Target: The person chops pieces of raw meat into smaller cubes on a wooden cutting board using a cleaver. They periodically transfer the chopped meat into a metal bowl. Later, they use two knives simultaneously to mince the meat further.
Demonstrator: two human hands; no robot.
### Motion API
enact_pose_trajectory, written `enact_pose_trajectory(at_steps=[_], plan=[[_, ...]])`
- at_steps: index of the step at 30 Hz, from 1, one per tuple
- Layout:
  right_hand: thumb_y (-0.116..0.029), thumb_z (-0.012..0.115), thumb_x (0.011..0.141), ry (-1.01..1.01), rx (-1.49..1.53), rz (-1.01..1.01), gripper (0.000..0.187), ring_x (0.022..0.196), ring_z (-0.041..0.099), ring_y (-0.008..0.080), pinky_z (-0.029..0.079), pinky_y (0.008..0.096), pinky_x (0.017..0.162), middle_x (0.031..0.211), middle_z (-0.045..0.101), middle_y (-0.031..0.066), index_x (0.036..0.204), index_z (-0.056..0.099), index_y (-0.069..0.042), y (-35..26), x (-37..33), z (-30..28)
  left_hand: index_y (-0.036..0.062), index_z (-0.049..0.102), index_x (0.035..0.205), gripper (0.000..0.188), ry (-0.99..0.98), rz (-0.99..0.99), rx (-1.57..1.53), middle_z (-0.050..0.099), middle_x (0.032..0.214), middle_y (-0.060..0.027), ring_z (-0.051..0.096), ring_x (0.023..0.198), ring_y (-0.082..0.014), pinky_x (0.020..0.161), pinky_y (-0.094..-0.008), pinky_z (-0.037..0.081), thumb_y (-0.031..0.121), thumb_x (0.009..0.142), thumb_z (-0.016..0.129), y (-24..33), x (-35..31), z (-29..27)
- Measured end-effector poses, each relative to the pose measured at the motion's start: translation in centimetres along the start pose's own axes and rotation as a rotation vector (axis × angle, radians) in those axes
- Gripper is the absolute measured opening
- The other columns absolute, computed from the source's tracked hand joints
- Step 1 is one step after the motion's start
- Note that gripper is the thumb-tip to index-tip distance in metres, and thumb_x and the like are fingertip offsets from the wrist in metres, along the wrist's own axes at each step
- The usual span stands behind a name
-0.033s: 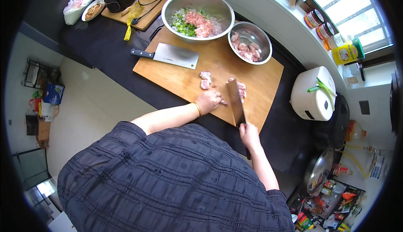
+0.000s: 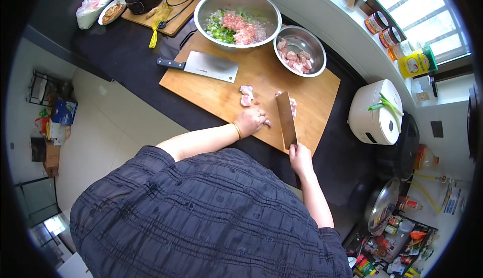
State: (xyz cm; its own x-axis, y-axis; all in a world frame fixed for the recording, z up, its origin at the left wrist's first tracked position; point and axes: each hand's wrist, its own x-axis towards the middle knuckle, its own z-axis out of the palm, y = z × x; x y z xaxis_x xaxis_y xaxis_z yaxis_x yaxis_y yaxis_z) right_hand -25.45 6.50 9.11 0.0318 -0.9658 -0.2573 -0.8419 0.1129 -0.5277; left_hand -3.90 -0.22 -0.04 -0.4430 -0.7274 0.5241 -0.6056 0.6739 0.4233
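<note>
My right hand point(image 2: 301, 159) grips the handle of a cleaver point(image 2: 287, 122), its blade standing on edge over the wooden cutting board point(image 2: 319, 94). Cut raw meat point(image 2: 294, 108) lies partly hidden behind that blade. Near the board's front edge, my left hand point(image 2: 250, 122) has its fingers closed on a small strip of raw meat point(image 2: 267, 123); a yellow bangle circles the wrist. Just beyond these fingers are a few chunks of pale pink meat point(image 2: 246, 96). A second cleaver point(image 2: 210, 67) with a black handle lies flat on the board, farther left.
At the board's far side stand a large steel bowl point(image 2: 274, 16) of minced meat and chopped greens, and a smaller steel bowl point(image 2: 321, 49) of meat chunks. A white rice cooker point(image 2: 370, 112) with green onion on top is at right. Jars point(image 2: 376, 22) line the windowsill.
The cleaver and my right hand have shifted slightly right, away from my left hand. The left hand stays in place.
</note>
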Motion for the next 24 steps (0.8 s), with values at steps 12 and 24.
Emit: enact_pose_trajectory(at_steps=[12, 24], plan=[[-0.013, 0.05, 0.081, -0.048, -0.013, -0.108, 0.019, 0.069, 0.056, 0.0419, 0.045, 0.0454, 0.064, 0.069, 0.056, 0.027, 0.076, 0.056, 0.004, -3.6, -2.1, -0.6, 0.0095, 0.062, 0.081, 0.014, 0.049, -0.012, -0.042, 0.058, 0.081, -0.0033, 0.058, 0.072, -0.02, 0.064, -0.0297, 0.048, 0.013, 0.068, 0.064, -0.4, -0.7, -2.3], [-0.013, 0.05, 0.081, -0.085, -0.177, -0.116, 0.02, 0.064, 0.058, 0.0408, 0.047, 0.0469, 0.062, 0.064, 0.056, 0.0266, 0.071, 0.054, 0.004, -3.6, -1.3, 0.8, 0.0077, 0.059, 0.074, 0.012, 0.067, 0.064, -0.024, 0.057, 0.078, -0.0033, 0.055, 0.073, -0.0197, 0.066, -0.0299, 0.047, 0.014, 0.065, 0.063, -1.0, -0.4, -0.5]])
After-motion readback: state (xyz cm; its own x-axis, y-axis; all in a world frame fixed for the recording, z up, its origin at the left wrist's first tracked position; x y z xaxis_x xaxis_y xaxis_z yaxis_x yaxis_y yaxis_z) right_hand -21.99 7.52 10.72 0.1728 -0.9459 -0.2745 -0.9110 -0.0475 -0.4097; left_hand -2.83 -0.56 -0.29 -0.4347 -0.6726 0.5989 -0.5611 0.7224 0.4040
